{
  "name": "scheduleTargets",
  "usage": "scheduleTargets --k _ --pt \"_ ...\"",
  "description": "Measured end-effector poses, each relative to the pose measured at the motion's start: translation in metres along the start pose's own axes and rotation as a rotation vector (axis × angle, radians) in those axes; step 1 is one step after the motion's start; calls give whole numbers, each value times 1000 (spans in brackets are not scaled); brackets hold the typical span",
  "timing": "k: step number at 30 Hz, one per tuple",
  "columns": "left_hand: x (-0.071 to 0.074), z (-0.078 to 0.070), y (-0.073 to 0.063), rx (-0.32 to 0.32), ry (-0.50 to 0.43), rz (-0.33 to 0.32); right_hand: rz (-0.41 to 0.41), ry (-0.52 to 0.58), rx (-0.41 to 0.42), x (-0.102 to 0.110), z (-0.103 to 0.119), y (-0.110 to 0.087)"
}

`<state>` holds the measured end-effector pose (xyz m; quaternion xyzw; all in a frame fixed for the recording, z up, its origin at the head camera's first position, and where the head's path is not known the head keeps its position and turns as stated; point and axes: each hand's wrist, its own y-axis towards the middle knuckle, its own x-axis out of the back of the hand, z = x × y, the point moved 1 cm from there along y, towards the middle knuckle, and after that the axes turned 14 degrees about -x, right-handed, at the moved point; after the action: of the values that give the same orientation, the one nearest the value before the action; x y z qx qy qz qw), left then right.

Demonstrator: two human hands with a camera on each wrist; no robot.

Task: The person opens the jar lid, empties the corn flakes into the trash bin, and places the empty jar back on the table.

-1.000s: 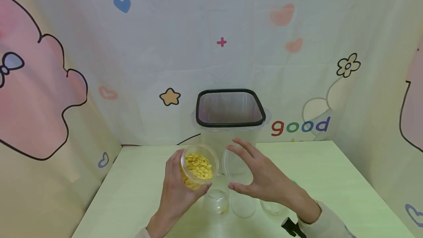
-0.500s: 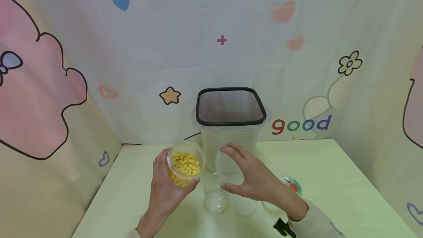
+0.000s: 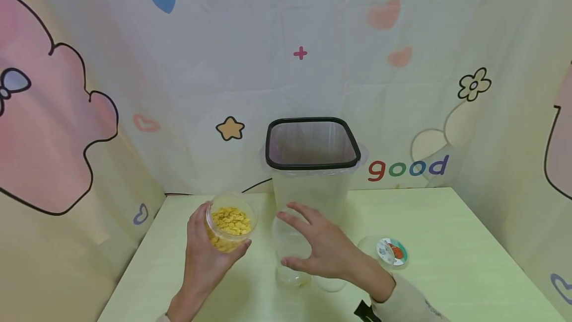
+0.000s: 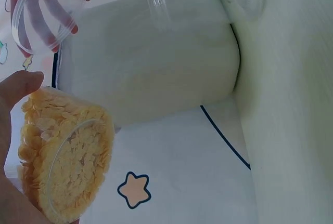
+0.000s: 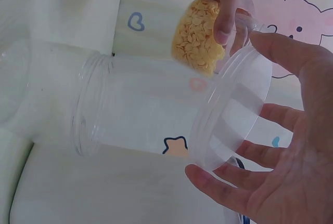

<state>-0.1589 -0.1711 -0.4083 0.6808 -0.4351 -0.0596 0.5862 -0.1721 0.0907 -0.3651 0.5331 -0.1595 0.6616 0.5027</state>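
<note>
My left hand grips a clear plastic jar partly filled with yellow flakes. The jar is raised off the table, slightly tilted, with its mouth uncovered. A clear round lid is in my right hand, its rim between thumb and fingertips. Directly below that lid a clear, colourless jar stands upright on the table. In the head view my right hand and the lid cover most of this standing jar. A gap separates the lid from the flake jar.
Behind the hands stands a tall whitish bin with a black rim. Right of the standing jar lie a clear disc and a round lid with a colourful label, beside another clear round piece. A printed cloth wall backs the table.
Both hands have moved left, carrying the flake jar and the lid. The lid now overlaps the standing jar. The labelled lid has come out from behind my right forearm.
</note>
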Motion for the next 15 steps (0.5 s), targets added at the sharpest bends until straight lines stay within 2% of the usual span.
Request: scheduleTargets --k 8,15 --pt "10 13 -5 32 29 0 21 -24 14 -11 9 3" --pt "21 24 -9 90 52 16 60 -43 32 -23 20 5"
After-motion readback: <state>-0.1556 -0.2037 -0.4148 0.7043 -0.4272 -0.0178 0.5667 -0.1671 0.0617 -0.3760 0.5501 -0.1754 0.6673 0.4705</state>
